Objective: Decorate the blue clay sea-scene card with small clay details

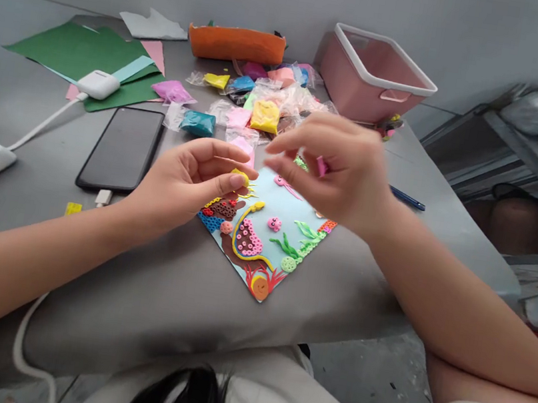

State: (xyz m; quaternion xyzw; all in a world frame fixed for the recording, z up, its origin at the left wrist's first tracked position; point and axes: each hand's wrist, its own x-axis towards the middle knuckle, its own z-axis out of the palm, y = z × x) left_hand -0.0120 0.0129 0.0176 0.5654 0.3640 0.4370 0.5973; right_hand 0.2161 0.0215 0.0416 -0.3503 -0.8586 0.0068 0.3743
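Note:
My left hand (201, 181) pinches a small lump of yellow modelling clay (241, 177) between thumb and fingertips. To its right, my slightly blurred right hand (332, 167) is raised, thumb and index finger a little apart, the other fingers curled round a small pink piece (322, 166); whether it is clay or part of a tool I cannot tell. Below both hands lies a light blue picture board (271, 239) decorated with clay sea shapes: a pink octopus-like figure (274, 223), green seaweed (288, 247), and an orange smiling disc (260, 286) at the near corner. The hands cover its far part.
Behind the board lie several bags of coloured clay (265, 116). A pink basket (367, 85) and an orange pouch (236, 45) stand at the back. A phone (122, 149), an earbud case (98, 84) and green paper (64, 50) are left; a pen (408, 198) lies right.

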